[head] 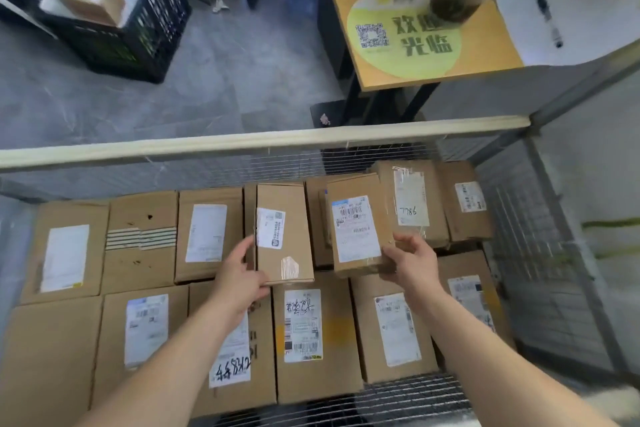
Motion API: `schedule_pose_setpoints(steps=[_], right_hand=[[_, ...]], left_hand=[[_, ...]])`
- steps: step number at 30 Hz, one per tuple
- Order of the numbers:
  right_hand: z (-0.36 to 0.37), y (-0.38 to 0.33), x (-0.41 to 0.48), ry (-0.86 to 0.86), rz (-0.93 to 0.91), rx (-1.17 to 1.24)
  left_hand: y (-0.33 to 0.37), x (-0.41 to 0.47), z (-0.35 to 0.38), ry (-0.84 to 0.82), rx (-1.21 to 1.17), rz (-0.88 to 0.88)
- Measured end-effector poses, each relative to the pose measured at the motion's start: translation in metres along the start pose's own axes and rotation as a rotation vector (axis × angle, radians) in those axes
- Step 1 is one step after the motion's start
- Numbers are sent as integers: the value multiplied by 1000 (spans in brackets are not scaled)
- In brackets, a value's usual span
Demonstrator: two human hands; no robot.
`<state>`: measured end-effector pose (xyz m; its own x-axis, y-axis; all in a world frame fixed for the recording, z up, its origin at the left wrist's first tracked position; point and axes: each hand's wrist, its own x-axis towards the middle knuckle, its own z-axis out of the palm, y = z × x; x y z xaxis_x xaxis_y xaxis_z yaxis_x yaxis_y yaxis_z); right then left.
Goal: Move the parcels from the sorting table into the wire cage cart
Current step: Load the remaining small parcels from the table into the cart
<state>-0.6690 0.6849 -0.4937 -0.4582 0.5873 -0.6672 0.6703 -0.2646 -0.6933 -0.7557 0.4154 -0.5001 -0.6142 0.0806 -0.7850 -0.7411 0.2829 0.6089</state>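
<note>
I look down into the wire cage cart (pixel 540 253), where several brown cardboard parcels with white labels lie flat in rows. My left hand (pixel 242 274) grips the near left corner of a narrow parcel (pixel 287 253) that rests on top of the layer. My right hand (pixel 412 263) holds the near right corner of a second parcel (pixel 356 215) with a barcode label, tilted slightly above the others. A parcel marked 7786 (pixel 410 198) lies just behind my right hand.
The cart's padded top rail (pixel 263 142) crosses the view ahead. Beyond it stand a wooden table (pixel 433 55) with a green round sticker and a dark bottle, and a black crate (pixel 117 31) with a box on the grey floor at far left.
</note>
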Motion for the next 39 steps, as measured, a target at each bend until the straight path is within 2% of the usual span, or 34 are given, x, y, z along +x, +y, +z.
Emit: schedule_pose_setpoints(steps=[7,11,19,25,29,39], right_hand=[[31,16,62,13,40,-16],[41,21,73,87,11,-61],[37,18,57,173,-55,-150],[25,-12,14,157,-94,-158],[13,-38,-35,140,-180,-198],[-28,-97,-208,277,-449,-323]], left_hand=[[-18,62,20,55,28,-11],[-18,79,29,104,92,-8],[-5,79,35,72,214,-47],[21,43,17,21,280,-5],[56,0,-1,-23,453,161],[162,-163,-2,-212,951,831]])
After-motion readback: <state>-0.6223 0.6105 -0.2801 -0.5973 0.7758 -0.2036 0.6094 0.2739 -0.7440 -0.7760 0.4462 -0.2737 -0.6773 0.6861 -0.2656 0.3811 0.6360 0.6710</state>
